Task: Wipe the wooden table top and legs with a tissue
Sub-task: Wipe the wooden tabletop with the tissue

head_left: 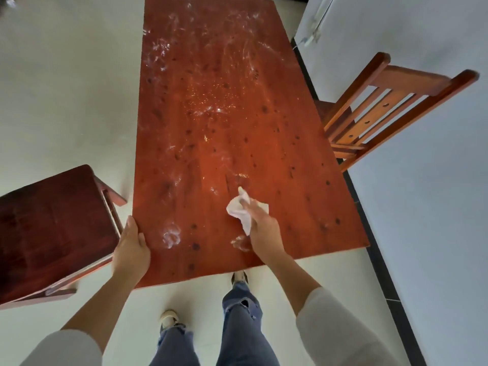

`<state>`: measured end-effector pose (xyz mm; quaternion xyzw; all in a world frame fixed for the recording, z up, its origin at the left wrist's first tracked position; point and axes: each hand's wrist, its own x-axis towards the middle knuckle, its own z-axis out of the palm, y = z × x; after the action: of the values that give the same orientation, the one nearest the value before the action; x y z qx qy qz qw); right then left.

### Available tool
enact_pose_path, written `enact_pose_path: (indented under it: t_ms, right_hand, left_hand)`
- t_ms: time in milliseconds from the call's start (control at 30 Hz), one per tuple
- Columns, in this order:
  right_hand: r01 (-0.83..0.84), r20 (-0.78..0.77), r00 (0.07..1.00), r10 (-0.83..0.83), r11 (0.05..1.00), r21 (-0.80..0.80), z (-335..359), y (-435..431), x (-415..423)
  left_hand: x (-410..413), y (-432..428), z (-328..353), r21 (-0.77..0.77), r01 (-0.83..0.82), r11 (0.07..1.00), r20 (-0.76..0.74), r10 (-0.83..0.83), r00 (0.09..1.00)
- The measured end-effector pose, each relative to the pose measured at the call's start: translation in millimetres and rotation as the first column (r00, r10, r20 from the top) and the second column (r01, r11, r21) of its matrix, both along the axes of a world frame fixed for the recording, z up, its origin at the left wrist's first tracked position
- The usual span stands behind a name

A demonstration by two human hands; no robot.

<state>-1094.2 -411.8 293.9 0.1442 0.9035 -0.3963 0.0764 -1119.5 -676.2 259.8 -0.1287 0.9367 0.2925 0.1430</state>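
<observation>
A long reddish wooden table top (211, 107) runs away from me, marked with white smears and dust rings. My right hand (261, 225) presses a crumpled white tissue (239, 207) flat on the top near its front end. My left hand (130, 249) grips the table's left edge near the front corner, fingers curled over it. The table legs are hidden under the top.
A dark wooden chair (50, 228) stands close at the left of the table. A lighter slatted chair (380, 107) leans at the right by a pale wall (422, 180) with a dark skirting. My legs and shoes (239, 277) stand on a pale floor at the front edge.
</observation>
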Motion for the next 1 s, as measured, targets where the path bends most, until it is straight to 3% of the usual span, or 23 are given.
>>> enact_pose_path:
  t_ms: [133,267,300,367,467,600,700,800,833,900,933,1000]
  right_hand:
    - [0.403,-0.144,0.914,-0.380,0.892,0.205,4,68,2]
    - [0.611,0.069,0.742,-0.666,0.716,0.338,-17,108,46]
    - [0.610,0.070,0.736,-0.673,0.704,0.363,-28,97,56]
    - [0.528,0.018,0.812,-0.583,0.748,0.403,-42,46,66]
    - [0.305,-0.062,0.952,-0.300,0.906,0.293,-56,-41,70]
    - [0.091,-0.054,0.995,-0.082,0.977,0.193,-51,-119,63]
    - [0.067,-0.129,0.990,-0.063,0.997,0.031,-25,-116,48]
    - [0.265,-0.201,0.947,-0.251,0.963,0.045,-9,-66,33]
    - [0.346,-0.176,0.928,-0.329,0.935,0.079,-10,-44,30]
    - [0.417,0.017,0.901,-0.434,0.875,0.247,-22,-16,32]
    - [0.387,0.094,0.891,-0.443,0.853,0.351,-30,-19,34]
    - [0.299,0.071,0.932,-0.356,0.863,0.406,-42,-53,36]
  left_hand:
    - [2,-24,2,-0.057,0.171,0.984,-0.014,-0.172,0.985]
    - [-3,-42,-5,-0.126,0.273,0.954,0.030,-0.271,0.962]
    - [-4,-44,-5,-0.114,0.273,0.955,0.039,-0.271,0.962]
    - [-5,-45,-4,-0.094,0.282,0.955,0.046,-0.279,0.959]
    - [-4,-46,0,-0.077,0.300,0.951,0.060,-0.296,0.953]
    - [-7,-47,6,-0.113,0.349,0.930,0.107,-0.338,0.935]
    - [-6,-50,13,-0.140,0.393,0.909,0.111,-0.380,0.918]
    - [-8,-53,20,-0.135,0.407,0.903,0.114,-0.394,0.912]
    - [-8,-53,20,-0.135,0.413,0.901,0.109,-0.401,0.910]
    - [-8,-54,19,-0.140,0.433,0.890,0.105,-0.422,0.901]
    - [-9,-55,18,-0.142,0.445,0.884,0.104,-0.434,0.895]
    - [-12,-58,13,-0.142,0.479,0.866,0.104,-0.468,0.877]
